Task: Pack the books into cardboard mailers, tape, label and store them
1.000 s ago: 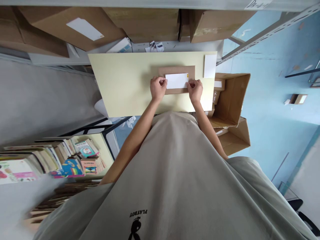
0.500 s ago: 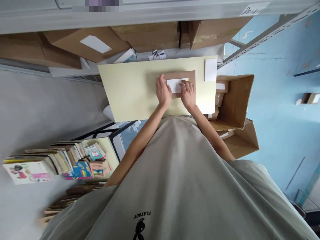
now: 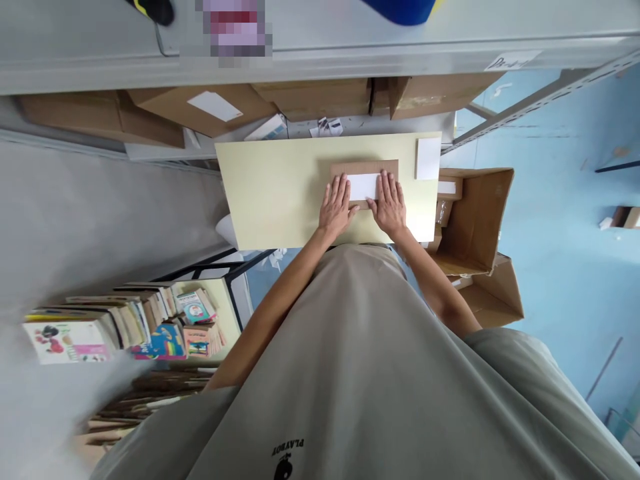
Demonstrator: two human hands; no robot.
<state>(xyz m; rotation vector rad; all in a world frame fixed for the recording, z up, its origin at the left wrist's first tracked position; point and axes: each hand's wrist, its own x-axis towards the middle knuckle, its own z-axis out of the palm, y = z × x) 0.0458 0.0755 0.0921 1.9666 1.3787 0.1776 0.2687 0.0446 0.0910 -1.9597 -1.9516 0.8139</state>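
A small brown cardboard box [image 3: 364, 166] lies on the pale yellow tabletop [image 3: 275, 200]. On its top face is a white label [image 3: 363, 187], lying flat. My left hand [image 3: 336, 208] rests flat over the left end of the box, fingertips at the label's left edge. At the right end, my right hand [image 3: 389, 205] presses down with fingers stretched out, partly over the label's right side. Both hands are open and palm down, and they cover the box's lower corners. A stack of white labels [image 3: 427, 159] sits near the tabletop's right end.
Behind the tabletop stands a grey shelf [image 3: 320, 60] holding several cardboard cartons [image 3: 320, 100]. Open cartons [image 3: 473, 220] with small boxes inside stand to the right. Stacked books [image 3: 120, 320] fill a lower surface at left. Paper scraps [image 3: 327, 127] lie at the back.
My fingers have gone from curled at the label's edges to stretched flat on the box and label. The view has shifted, so the table appears lower and farther right.
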